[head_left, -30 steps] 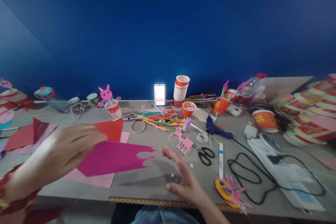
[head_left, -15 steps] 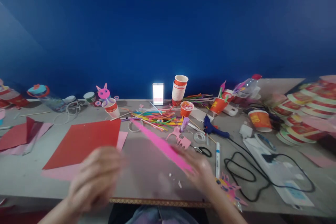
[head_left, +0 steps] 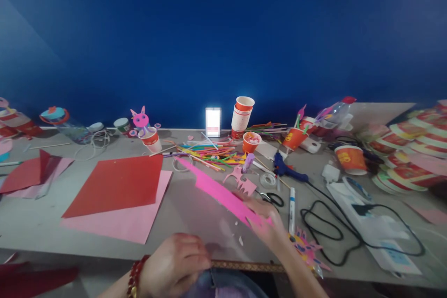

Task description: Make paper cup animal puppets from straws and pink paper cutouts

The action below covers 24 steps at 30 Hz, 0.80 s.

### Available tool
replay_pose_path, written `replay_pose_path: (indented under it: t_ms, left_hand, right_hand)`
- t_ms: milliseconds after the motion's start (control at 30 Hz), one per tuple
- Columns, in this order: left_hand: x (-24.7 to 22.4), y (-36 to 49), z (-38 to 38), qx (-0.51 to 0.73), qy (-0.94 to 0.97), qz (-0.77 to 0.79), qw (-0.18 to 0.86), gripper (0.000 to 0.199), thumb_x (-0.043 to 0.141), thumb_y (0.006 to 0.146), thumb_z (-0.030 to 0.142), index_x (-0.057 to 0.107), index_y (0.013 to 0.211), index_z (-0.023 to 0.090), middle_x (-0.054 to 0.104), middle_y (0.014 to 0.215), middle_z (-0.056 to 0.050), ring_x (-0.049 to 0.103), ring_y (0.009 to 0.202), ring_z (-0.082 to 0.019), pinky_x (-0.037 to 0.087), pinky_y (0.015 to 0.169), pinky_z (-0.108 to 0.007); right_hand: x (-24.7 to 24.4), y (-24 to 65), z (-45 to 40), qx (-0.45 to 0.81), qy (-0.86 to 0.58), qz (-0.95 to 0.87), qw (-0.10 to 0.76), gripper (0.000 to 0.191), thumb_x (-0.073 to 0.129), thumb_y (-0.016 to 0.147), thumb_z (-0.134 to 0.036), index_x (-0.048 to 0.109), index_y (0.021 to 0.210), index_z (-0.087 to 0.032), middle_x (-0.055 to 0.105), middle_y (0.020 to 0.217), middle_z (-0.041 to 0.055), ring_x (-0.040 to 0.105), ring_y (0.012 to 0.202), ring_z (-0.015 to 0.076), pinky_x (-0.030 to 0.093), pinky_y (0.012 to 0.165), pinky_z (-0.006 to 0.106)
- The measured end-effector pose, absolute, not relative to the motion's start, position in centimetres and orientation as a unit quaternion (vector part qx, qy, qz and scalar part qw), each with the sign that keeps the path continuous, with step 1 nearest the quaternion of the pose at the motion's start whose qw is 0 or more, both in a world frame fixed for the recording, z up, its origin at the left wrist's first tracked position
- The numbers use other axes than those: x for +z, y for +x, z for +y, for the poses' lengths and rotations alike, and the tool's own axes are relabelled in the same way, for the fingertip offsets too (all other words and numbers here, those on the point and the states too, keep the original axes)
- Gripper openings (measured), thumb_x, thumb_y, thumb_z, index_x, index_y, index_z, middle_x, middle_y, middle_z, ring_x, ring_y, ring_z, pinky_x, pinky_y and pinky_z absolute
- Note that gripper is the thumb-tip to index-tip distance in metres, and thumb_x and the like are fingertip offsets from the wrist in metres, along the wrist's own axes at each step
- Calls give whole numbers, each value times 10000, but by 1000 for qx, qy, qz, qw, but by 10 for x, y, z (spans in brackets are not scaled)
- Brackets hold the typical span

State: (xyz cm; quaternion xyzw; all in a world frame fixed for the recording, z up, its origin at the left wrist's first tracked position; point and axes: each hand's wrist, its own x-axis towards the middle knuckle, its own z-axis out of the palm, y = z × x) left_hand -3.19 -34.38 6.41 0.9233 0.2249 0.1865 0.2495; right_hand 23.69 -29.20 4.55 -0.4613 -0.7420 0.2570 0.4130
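My right hand [head_left: 265,219] grips the lower right end of a bright pink sheet [head_left: 216,191], with thumb and fingers on either side of it. The sheet is seen nearly edge-on, slanting up to the left, and its near edge is cut unevenly. My left hand [head_left: 179,260], with a red bead bracelet at the wrist, is closed at the front edge of the table, above my lap. Its fingertips are curled under, and whatever they may hold is hidden. Left of the sheet lie a red sheet [head_left: 118,184] and a pale pink sheet [head_left: 139,223], one on the other.
Scissors [head_left: 272,198], a marker [head_left: 292,209], a blue glue gun [head_left: 288,170] and a power strip [head_left: 373,228] with looping cables lie to the right. Colourful sticks [head_left: 209,153] and stacked paper cups [head_left: 240,118] are at the back. Pink cut-out scraps [head_left: 240,179] lie beyond my right hand.
My left hand has moved right and down from beside the red sheet to the table's front edge, uncovering the pale pink sheet. The bright pink sheet has turned slightly, showing more of its face.
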Motion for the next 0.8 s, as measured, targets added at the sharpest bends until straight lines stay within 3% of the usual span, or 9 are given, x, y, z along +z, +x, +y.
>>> replay_pose_path:
  t_ms: [67,133,233,333,433,533,633,733,800]
  left_hand:
    - [52,-25,-341,145,923,287,212,324,381,992,299,544,1255,202,677,1206,-104,634,1094,-226,502,941,-350]
    - [38,-12,-337,101,914,359,161,601,470,965,482,369,1463,161,512,1451,-151,501,1305,-282,409,1088,-423]
    - [21,17,-333,73,920,358,140,920,433,894,694,204,1538,78,297,1576,-213,296,1448,-352,213,1192,-544]
    - [22,51,-335,82,954,212,196,721,327,983,596,229,1541,151,309,1592,-107,256,1480,-249,144,1236,-464]
    - [31,67,-333,114,964,98,220,507,330,1028,391,335,1503,215,281,1610,-33,274,1472,-153,255,1209,-288]
    - [32,62,-325,121,923,321,173,595,454,981,346,288,1518,150,282,1601,-128,272,1474,-248,300,1197,-416]
    - [26,55,-323,90,895,412,142,746,513,937,524,308,1501,82,327,1560,-220,267,1461,-360,257,1181,-569]
    - [24,59,-331,89,965,142,203,514,384,1009,478,396,1467,245,368,1572,-35,305,1462,-191,179,1239,-375]
    - [25,66,-334,111,964,95,224,420,335,1038,369,423,1442,297,361,1575,27,297,1460,-125,179,1233,-296]
  right_hand:
    - [52,242,-291,263,-479,-721,426,315,569,903,-427,742,735,-224,700,627,37,664,620,217,538,610,283]
    - [58,247,-289,244,-522,-664,477,361,562,918,-447,693,678,-212,677,622,32,622,588,196,505,584,274]
    - [63,254,-288,194,-570,-586,542,331,601,900,-458,637,698,-198,633,640,13,566,598,172,466,589,260]
    - [64,258,-290,176,-575,-558,572,354,628,898,-411,515,630,-208,473,573,-46,445,542,131,401,547,235]
    - [65,262,-295,162,-560,-567,582,371,627,912,-356,466,613,-208,394,565,-66,375,524,114,351,522,231]
    - [66,267,-299,136,-553,-592,571,361,614,926,-328,485,613,-202,408,565,-64,367,523,111,342,532,236]
    - [66,271,-299,144,-557,-579,578,371,621,923,-351,482,612,-204,411,564,-63,362,519,111,343,529,239]
    - [67,273,-296,159,-561,-553,595,386,638,907,-410,491,613,-207,410,556,-62,369,520,117,352,524,245]
    - [68,273,-295,160,-559,-551,599,402,642,901,-433,487,606,-208,410,549,-63,365,514,116,355,518,246]
